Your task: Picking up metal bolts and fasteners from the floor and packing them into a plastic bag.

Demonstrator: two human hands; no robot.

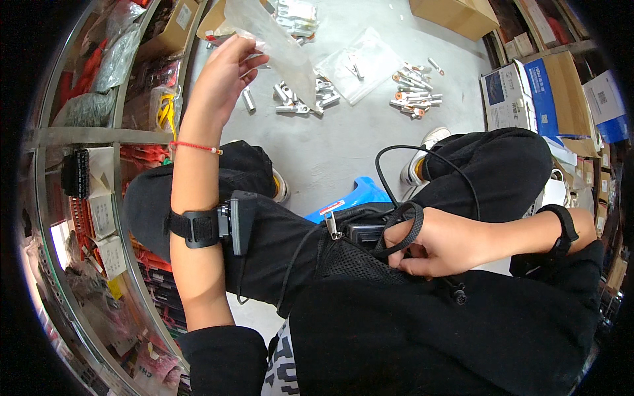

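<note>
My left hand [232, 69] is raised at the upper left, gripping a clear plastic bag [282, 44] by its edge. The bag hangs over a pile of metal cable lugs [324, 91] on the floor. At my lap, my right hand [431, 242] has its fingers curled around a looped black strap [415, 232], against a black mesh pouch [364, 260]. A dark boxy device [365, 233] shows in the pouch's unzipped opening. Another clear bag [366, 64] lies flat with a few lugs on it. To its right is a second pile of lugs, some copper-ended [416, 94].
Metal shelving [74, 134] with bagged goods runs along the left. Cardboard boxes stand at the far right [458, 15] and upper left [210, 22]. A blue and white carton [545, 99] is beside my right knee. Beneath me is a blue plastic object [366, 190].
</note>
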